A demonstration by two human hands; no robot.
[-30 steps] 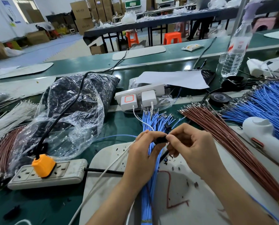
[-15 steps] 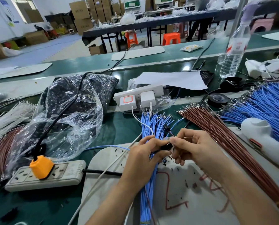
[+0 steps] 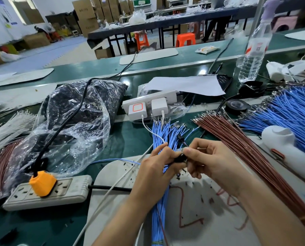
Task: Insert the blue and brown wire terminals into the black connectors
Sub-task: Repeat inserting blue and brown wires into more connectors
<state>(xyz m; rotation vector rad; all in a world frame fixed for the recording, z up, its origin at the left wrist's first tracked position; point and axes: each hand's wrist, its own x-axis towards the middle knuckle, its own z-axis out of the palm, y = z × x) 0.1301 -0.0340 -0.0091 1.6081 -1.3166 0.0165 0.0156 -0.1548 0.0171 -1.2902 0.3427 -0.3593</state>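
My left hand (image 3: 158, 166) and my right hand (image 3: 212, 162) meet above the white work mat (image 3: 201, 219). Between their fingertips sits a small black connector (image 3: 180, 158); both hands pinch it. A thin wire end rises from my right fingertips toward another small black connector (image 3: 180, 137) lying on the blue wires. A bundle of blue wires (image 3: 163, 135) with metal terminals runs under my left hand toward me. A long bundle of brown wires (image 3: 236, 144) lies diagonally at the right. Which wire is in the connector is hidden by my fingers.
A clear bag of black connectors (image 3: 73, 125) lies at left with a grey power strip (image 3: 47, 192) and orange plug (image 3: 42, 182). A white power strip with chargers (image 3: 148, 103) sits behind. More blue wires (image 3: 290, 110), a white tool (image 3: 286, 146), tape roll (image 3: 236, 106) and water bottle (image 3: 252, 55) stand at right.
Both hands stayed together over the mat, shifting slightly; my right fingers turned and closed in on the black connector that my left hand keeps holding.
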